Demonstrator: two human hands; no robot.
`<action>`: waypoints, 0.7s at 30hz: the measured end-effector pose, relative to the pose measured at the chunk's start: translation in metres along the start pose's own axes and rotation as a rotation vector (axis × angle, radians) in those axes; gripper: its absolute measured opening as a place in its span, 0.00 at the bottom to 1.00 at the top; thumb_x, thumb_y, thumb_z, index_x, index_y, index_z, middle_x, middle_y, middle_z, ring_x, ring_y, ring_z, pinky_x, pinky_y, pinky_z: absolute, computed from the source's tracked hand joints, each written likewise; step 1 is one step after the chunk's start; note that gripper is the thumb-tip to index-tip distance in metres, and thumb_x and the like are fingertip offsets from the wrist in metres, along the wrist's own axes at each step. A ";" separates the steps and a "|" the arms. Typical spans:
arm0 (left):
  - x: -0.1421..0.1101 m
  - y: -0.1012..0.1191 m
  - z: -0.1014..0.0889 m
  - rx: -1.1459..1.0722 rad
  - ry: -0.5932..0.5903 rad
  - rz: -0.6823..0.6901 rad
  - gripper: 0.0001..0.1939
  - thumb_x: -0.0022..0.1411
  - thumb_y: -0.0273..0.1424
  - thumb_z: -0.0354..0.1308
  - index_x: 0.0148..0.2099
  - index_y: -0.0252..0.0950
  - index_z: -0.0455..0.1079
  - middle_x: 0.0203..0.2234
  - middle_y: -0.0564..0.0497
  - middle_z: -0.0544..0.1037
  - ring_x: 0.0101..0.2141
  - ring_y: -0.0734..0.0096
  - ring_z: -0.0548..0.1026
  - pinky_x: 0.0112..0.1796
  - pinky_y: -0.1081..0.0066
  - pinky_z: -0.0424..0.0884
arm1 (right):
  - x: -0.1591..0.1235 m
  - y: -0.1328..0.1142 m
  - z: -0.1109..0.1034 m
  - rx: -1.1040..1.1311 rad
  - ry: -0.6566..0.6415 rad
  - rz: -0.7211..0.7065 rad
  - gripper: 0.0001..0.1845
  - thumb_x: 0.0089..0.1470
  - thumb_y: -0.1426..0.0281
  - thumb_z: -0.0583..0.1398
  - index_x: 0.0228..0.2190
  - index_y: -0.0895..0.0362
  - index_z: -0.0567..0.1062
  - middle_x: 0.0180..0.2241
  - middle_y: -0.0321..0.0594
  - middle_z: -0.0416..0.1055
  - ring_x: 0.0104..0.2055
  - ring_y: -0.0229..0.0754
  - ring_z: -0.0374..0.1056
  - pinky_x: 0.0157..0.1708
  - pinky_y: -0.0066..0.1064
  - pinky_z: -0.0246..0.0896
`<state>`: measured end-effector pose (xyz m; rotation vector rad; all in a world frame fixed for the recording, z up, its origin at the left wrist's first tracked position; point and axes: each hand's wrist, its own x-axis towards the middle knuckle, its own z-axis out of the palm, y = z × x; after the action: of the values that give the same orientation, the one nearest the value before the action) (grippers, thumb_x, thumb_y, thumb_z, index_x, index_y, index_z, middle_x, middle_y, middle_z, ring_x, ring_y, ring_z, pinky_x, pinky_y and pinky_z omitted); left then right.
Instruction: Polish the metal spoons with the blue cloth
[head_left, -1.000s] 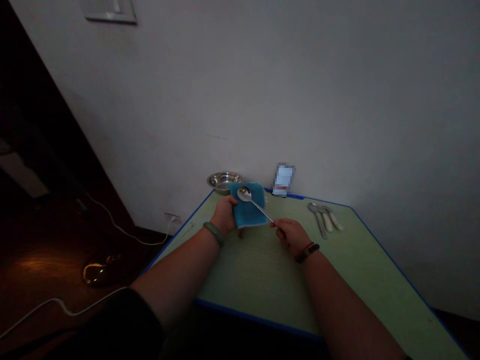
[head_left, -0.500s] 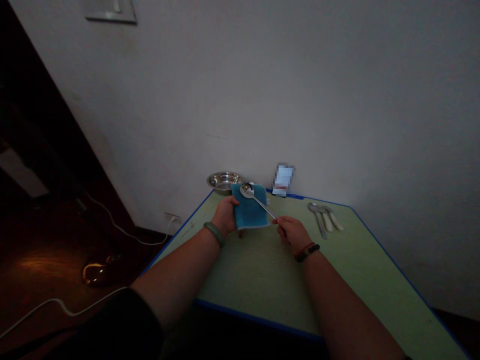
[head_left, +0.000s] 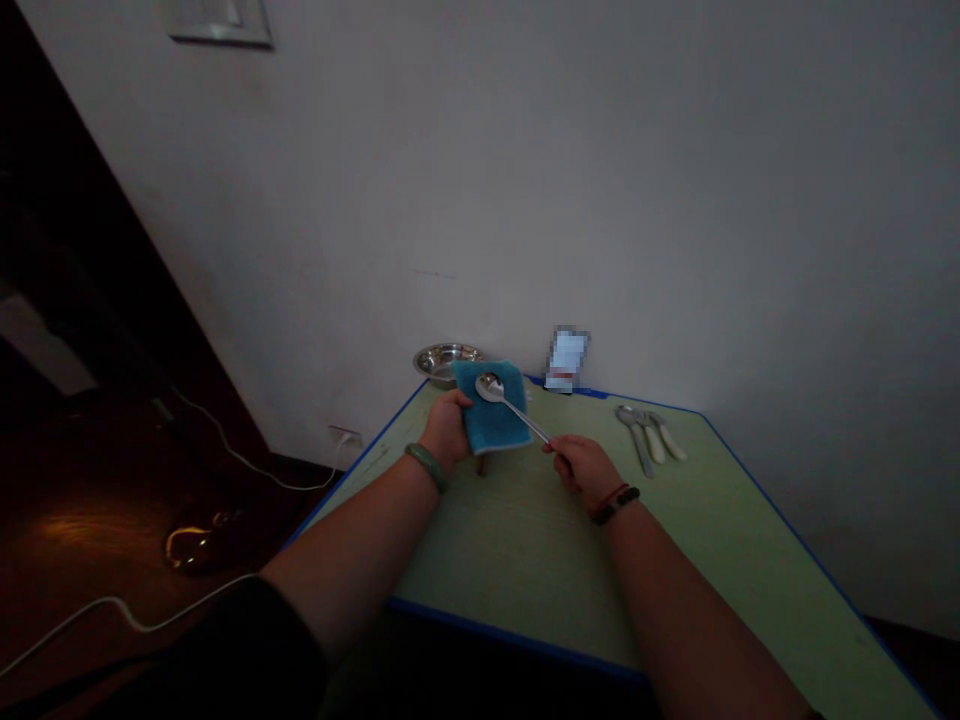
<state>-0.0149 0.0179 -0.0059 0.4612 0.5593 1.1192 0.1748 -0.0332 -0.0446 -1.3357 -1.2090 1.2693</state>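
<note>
A small blue cloth (head_left: 495, 428) is spread over my left hand (head_left: 448, 428), whose thumb grips its left edge; the other fingers are mostly hidden behind it. The metal spoon (head_left: 491, 387) has its bowl in front of the cloth, and whether the two touch I cannot tell. My right hand (head_left: 585, 466) is closed around the end of the spoon's handle, to the right of the cloth. Behind the cloth's upper left corner stands a shiny metal bowl (head_left: 435, 370), partly covered by it.
On the right of the green table (head_left: 525, 560) with blue edging lie a spoon (head_left: 636, 438) and two pale-handled utensils (head_left: 655, 442). A phone (head_left: 566, 360) with a blurred screen leans on the wall (head_left: 675, 200). A white cable (head_left: 255, 475) runs at the left.
My left hand and the cloth have shifted slightly left and up. The spoon's bowl has moved a little left and down; my right hand has hardly moved.
</note>
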 end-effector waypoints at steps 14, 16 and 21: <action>-0.001 -0.001 0.003 0.047 0.050 -0.043 0.29 0.34 0.25 0.47 0.43 0.27 0.68 0.28 0.42 0.78 0.34 0.49 0.76 0.39 0.50 0.69 | -0.001 -0.002 0.001 -0.019 -0.004 -0.003 0.13 0.42 0.61 0.55 0.24 0.59 0.69 0.09 0.25 0.53 0.10 0.28 0.45 0.12 0.24 0.35; -0.002 -0.001 0.003 0.048 0.048 -0.063 0.30 0.33 0.25 0.47 0.44 0.27 0.68 0.29 0.42 0.78 0.34 0.49 0.76 0.39 0.49 0.69 | -0.002 -0.003 0.001 -0.018 -0.001 -0.004 0.13 0.42 0.61 0.55 0.24 0.59 0.69 0.10 0.25 0.53 0.10 0.27 0.45 0.11 0.24 0.35; -0.001 -0.003 0.002 0.045 0.033 -0.093 0.30 0.34 0.24 0.48 0.45 0.28 0.68 0.31 0.43 0.78 0.34 0.50 0.76 0.39 0.50 0.69 | -0.002 -0.004 0.003 -0.022 0.030 -0.042 0.14 0.42 0.60 0.55 0.25 0.60 0.70 0.10 0.25 0.53 0.10 0.27 0.45 0.11 0.24 0.37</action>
<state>-0.0120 0.0158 -0.0059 0.4525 0.6295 1.0286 0.1720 -0.0348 -0.0409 -1.3339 -1.2274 1.2059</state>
